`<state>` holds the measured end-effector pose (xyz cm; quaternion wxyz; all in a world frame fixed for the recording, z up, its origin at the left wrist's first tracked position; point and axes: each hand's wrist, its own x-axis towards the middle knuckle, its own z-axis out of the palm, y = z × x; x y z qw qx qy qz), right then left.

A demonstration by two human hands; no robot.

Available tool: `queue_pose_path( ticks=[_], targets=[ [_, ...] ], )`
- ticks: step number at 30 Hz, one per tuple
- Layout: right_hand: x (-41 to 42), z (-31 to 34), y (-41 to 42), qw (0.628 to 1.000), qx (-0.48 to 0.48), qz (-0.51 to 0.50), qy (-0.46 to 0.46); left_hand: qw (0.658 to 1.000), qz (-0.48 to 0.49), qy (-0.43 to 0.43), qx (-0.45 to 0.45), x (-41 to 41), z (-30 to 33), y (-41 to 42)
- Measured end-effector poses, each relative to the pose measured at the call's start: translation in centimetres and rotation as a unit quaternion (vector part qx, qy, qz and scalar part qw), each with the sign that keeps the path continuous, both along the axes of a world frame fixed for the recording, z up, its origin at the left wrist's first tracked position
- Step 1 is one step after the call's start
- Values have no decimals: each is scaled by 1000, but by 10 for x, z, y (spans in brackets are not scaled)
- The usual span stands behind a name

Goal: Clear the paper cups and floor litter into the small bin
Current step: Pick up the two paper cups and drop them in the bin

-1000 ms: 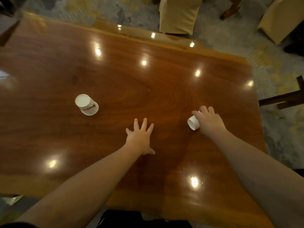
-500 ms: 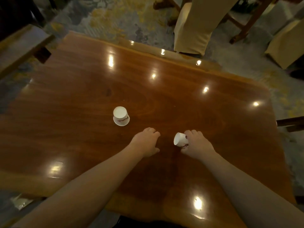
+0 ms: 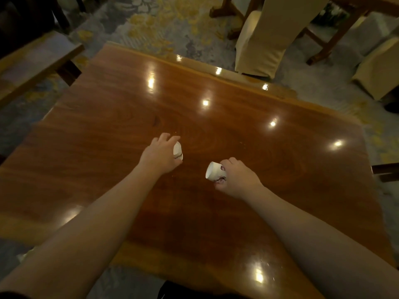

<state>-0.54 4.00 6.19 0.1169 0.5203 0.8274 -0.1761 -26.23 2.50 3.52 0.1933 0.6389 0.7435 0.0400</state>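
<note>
R hand [image 3: 236, 179] is gripping a white paper cup [image 3: 214, 174] w/ dark print, tipped on its side above the worktop [image 3: 280, 160]; long axis is running left-right, closed base pointing left, mouth buried in the palm, fingers [image 3: 226, 164] curling round it. L hand [image 3: 160, 154] is closing over a second paper cup [image 3: 178, 150], upside down w/ rim on the worktop near centre, axis approx upright; it's sitting just right of the palm, fingers [image 3: 170, 138] wrapping over its top. A cream-covered chair [image 3: 259, 52] is standing beyond the far edge.
</note>
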Motion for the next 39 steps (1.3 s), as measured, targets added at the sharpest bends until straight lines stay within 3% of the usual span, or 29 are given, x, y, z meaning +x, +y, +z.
queue_pose_path(
  ticks=[9,18,32,39],
  targets=[
    [5,10,-5,999,25,20,35,995,77,-55,23,25,-2,-15],
    [64,25,-31,995,55,53,71,990,130,-35,37,87,25,-83],
    [218,63,-145,976,97,134,145,980,162,-5,112,259,91,-241],
    [272,68,-215,975,117,111,151,981,144,7,132,308,111,-296]
  ],
)
